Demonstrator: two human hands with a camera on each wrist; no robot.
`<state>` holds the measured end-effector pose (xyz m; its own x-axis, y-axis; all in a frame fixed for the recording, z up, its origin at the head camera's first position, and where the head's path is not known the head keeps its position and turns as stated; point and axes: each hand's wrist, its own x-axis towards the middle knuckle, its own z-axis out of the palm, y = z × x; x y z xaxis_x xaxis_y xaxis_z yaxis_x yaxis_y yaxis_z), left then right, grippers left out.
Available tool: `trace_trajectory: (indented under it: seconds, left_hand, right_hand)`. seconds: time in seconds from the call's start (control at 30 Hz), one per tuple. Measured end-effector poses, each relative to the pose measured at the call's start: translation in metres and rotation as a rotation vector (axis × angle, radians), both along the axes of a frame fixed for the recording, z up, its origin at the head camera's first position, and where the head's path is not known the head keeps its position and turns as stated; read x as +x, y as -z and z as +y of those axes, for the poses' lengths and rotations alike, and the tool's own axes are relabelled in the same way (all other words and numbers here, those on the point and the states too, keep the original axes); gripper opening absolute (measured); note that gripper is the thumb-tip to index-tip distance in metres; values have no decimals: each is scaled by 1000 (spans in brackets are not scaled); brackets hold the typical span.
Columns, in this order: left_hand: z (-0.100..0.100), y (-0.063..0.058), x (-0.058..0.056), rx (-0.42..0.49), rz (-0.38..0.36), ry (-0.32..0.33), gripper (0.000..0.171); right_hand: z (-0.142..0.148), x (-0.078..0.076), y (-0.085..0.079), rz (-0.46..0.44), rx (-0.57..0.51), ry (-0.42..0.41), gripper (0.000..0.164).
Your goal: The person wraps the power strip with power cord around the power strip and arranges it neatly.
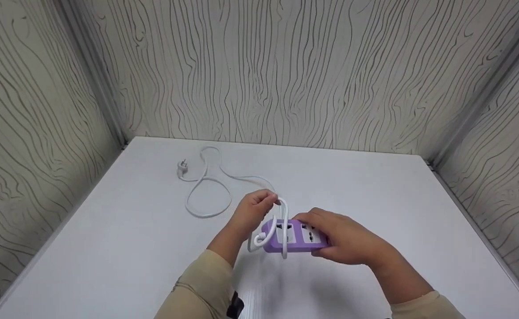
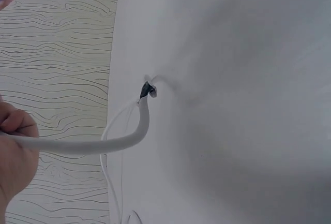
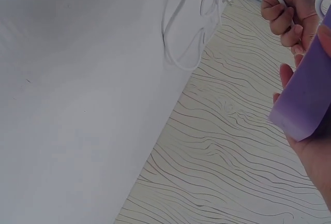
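Note:
My right hand (image 1: 348, 237) grips the right end of a purple power strip (image 1: 301, 246) with white socket panels, raised over the table. A thick white cord (image 1: 284, 237) loops across the strip's left end, with a curl beside it. My left hand (image 1: 253, 210) holds this cord just behind and left of the strip. In the left wrist view the cord (image 2: 93, 146) runs out of the curled left fingers (image 2: 18, 123) and bends toward a small dark piece (image 2: 147, 89) on it. The strip's smooth purple underside (image 3: 305, 97) shows in the right wrist view, the right hand around it.
The rest of the cord (image 1: 204, 216) lies in loose loops on the white table (image 1: 131, 248), back left. Its white plug (image 1: 182, 168) rests there, prongs up. Wood-patterned panels (image 1: 259, 75) enclose the table at the back and on both sides.

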<state>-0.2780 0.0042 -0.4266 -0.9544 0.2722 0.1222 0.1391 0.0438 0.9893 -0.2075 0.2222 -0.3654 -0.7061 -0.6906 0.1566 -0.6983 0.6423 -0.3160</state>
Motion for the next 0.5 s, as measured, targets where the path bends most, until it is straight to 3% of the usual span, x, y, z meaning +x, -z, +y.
trace_trajectory:
  seconds: [0.13,0.27,0.47,0.5]
  left_hand:
    - [1,9,1,9,-46,7,25]
    - [5,18,3,8,-46,45,24]
    - [13,21,12,-259,71,1,34]
    - [14,21,13,-211,55,11,34]
  right_hand:
    - [0,0,-2,-26,-12,27,67]
    - [0,-1,-3,-47,-32,74,67]
    - [-4,-3,-5,-80,-39,173,67]
    - [-4,-3,-5,-81,-40,190,67]
